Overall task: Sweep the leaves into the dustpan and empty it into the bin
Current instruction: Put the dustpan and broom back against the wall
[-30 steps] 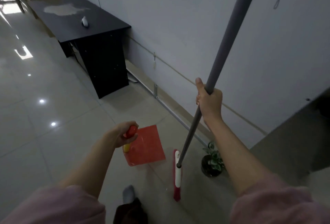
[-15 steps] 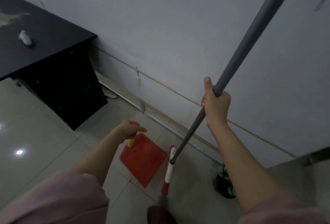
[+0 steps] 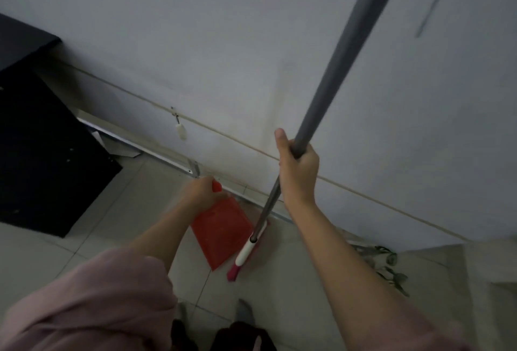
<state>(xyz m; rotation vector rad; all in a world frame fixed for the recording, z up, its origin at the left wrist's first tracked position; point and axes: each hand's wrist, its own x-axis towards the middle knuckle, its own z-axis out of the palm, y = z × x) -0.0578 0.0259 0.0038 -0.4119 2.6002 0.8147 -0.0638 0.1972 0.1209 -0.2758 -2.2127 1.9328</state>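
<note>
My left hand [image 3: 202,192] grips the short handle of a red dustpan [image 3: 221,233], which hangs tilted above the tiled floor near the wall. A long grey broom pole [image 3: 335,65] is held in my right hand [image 3: 298,167], thumb pointing up. The broom's pink and white head [image 3: 246,255] rests right beside the dustpan's lower right edge. Green leaves [image 3: 387,262] lie on the floor at the right, close to the wall corner. No bin is in view.
A black desk [image 3: 42,140] stands at the left against the grey wall [image 3: 223,42]. A metal rail [image 3: 156,152] runs along the wall's base. A grey step or ledge [image 3: 489,280] fills the lower right. My feet [image 3: 243,314] show at the bottom.
The view has swung right and toward the wall. The dustpan has moved closer to the wall and against the broom head. The potted plant seen earlier is out of sight.
</note>
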